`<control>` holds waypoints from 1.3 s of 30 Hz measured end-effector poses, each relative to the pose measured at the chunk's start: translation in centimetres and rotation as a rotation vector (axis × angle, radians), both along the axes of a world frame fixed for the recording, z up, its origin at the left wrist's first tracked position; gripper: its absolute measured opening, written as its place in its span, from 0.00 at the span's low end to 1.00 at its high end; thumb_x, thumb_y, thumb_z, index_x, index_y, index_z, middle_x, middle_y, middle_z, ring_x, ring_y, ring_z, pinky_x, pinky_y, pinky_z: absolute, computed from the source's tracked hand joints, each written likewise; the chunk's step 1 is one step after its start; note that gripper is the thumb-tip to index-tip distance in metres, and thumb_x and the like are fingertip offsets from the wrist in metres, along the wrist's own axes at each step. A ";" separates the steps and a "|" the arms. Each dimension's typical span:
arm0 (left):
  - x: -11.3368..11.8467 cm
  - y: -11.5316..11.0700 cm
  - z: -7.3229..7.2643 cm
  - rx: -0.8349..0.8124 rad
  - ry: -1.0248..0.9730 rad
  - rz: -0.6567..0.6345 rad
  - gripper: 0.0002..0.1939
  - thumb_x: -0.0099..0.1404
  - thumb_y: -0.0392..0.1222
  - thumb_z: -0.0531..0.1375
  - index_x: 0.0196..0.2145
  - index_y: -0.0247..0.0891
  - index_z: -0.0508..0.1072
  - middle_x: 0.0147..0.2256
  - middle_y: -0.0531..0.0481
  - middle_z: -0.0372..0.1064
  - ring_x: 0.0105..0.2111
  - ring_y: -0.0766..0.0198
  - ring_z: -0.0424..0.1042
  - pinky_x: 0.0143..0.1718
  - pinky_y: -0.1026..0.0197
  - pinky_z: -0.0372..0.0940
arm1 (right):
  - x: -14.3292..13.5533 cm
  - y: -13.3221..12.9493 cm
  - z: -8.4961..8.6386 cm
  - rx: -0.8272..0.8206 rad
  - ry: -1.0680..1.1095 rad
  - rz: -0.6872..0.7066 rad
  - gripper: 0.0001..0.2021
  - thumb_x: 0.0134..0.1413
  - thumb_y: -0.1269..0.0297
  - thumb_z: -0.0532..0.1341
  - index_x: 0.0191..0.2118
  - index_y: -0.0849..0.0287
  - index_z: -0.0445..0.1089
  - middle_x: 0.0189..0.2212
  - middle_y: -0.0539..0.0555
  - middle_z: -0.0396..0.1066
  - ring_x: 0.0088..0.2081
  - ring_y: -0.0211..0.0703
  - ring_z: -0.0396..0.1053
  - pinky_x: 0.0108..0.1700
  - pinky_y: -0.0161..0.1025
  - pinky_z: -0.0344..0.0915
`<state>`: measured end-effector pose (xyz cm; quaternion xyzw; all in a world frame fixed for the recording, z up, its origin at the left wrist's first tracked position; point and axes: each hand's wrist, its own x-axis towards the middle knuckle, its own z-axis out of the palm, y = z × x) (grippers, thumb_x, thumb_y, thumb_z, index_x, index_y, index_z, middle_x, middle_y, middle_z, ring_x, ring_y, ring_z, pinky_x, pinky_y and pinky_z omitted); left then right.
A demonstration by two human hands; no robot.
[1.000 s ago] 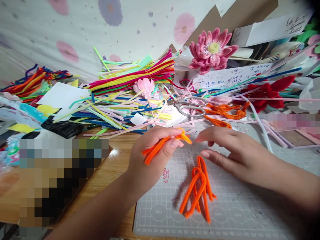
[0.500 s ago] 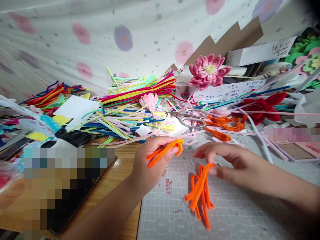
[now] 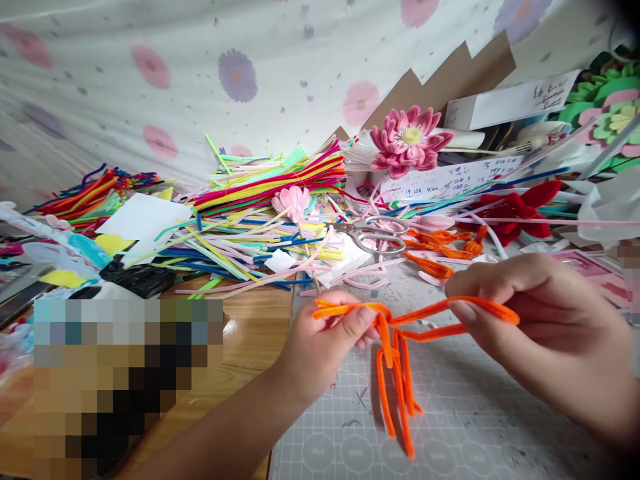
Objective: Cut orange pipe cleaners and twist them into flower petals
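My left hand (image 3: 315, 353) is closed, pinching a folded orange pipe cleaner (image 3: 383, 311) between thumb and fingers; its bent end hangs down past the fingertips. My right hand (image 3: 550, 340) is closed too, with thumb and forefinger on another bent orange pipe cleaner (image 3: 425, 331), whose two legs stretch left toward my left fingertips. Whether the two pieces touch or hook together there, I cannot tell. Below, more bent orange pipe cleaners (image 3: 407, 400) lie on the gridded grey cutting mat (image 3: 345, 407).
Metal scissors (image 3: 383, 235) lie behind my hands, beside looped orange shapes (image 3: 440, 245). Bundles of coloured pipe cleaners (image 3: 280, 180) are heaped along the back. A pink fuzzy flower (image 3: 411, 140) and a red one (image 3: 520, 210) stand to the right. Wooden tabletop (image 3: 250, 347) shows at left.
My right hand has lifted a bent orange pipe cleaner from the mat and brought it up level with my left hand's piece. The left hand's piece has turned, and the view has shifted slightly.
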<state>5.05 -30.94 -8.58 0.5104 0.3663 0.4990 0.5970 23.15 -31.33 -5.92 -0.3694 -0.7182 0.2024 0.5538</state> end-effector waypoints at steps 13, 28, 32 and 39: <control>0.2 0.2 0.8 0.196 0.295 0.019 0.12 0.57 0.41 0.55 0.20 0.34 0.68 0.19 0.51 0.64 0.23 0.67 0.65 0.25 0.65 0.62 | -0.4 0.2 0.3 0.178 -0.478 0.214 0.08 0.47 0.77 0.51 0.28 0.55 0.54 0.18 0.47 0.59 0.20 0.35 0.58 0.22 0.33 0.55; -1.0 0.3 0.3 0.536 0.453 0.056 0.06 0.57 0.37 0.56 0.27 0.37 0.72 0.23 0.51 0.69 0.24 0.66 0.67 0.27 0.65 0.62 | -0.6 1.2 -0.7 -0.339 -0.265 0.476 0.03 0.53 0.67 0.56 0.32 0.59 0.64 0.29 0.51 0.67 0.30 0.35 0.65 0.32 0.31 0.61; -1.1 0.1 0.6 0.537 0.432 0.051 0.06 0.57 0.39 0.56 0.27 0.36 0.72 0.23 0.50 0.69 0.24 0.65 0.68 0.26 0.65 0.63 | -0.9 1.2 -1.3 -0.331 -0.257 0.423 0.03 0.52 0.66 0.56 0.30 0.59 0.63 0.27 0.51 0.66 0.29 0.36 0.64 0.31 0.33 0.61; -1.0 -0.3 1.0 0.516 0.387 0.054 0.08 0.57 0.40 0.56 0.25 0.36 0.72 0.23 0.49 0.70 0.24 0.65 0.68 0.27 0.64 0.63 | -1.2 0.5 -2.1 -0.351 -0.220 0.432 0.16 0.47 0.63 0.61 0.42 0.58 0.57 0.36 0.53 0.65 0.38 0.42 0.65 0.38 0.36 0.63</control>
